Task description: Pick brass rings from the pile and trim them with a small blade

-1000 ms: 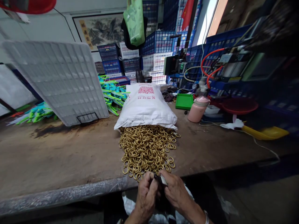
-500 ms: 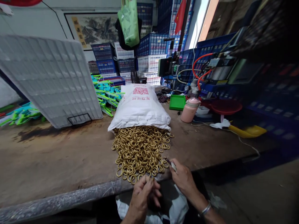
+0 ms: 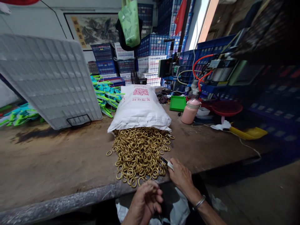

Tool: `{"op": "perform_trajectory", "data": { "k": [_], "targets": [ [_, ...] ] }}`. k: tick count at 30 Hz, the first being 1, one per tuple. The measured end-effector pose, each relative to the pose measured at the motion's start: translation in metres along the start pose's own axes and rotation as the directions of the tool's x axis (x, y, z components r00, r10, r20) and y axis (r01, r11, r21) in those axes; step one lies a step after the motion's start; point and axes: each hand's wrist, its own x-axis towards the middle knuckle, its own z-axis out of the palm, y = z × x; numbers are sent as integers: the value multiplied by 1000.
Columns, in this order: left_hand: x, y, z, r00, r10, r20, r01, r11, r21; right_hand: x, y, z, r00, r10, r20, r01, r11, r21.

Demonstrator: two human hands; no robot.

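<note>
A heap of gold-coloured rings (image 3: 138, 153) spills from the mouth of a white printed sack (image 3: 140, 109) onto the table. My left hand (image 3: 148, 200) hovers at the table's front edge, just below the heap, palm turned inward. Its fingers are loosely bent and apart, and nothing shows in them. My right hand (image 3: 181, 176) grips a slim knife-like tool (image 3: 170, 164) with a white body and a dark end, which points over the right side of the heap. One loose ring (image 3: 109, 153) lies by itself left of the heap.
A white ribbed plastic panel (image 3: 51, 81) stands on the left, with green and turquoise plastic pieces (image 3: 107, 97) behind it. Right of the sack are a green tray (image 3: 177, 103), a pink bottle (image 3: 190, 112) and a yellow scoop (image 3: 248, 132). Plastic film wraps the table's front edge (image 3: 70, 200).
My left hand's fingers have loosened from a pinch. A single ring now lies left of the heap. My right hand has shifted slightly left, bringing the tool's dark end further over the rings.
</note>
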Motion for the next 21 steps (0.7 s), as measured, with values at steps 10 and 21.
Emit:
{"op": "perform_trajectory", "data": {
  "k": [10, 21],
  "targets": [
    [1, 4, -3, 948, 294, -122, -232, 901, 367, -17, -35, -8, 948, -201, 246, -43, 685, 727],
    [-8, 18, -2, 888, 452, 86, -392, 646, 655, -30, -58, -10, 863, -159, 479, -355, 482, 801]
  ]
}}
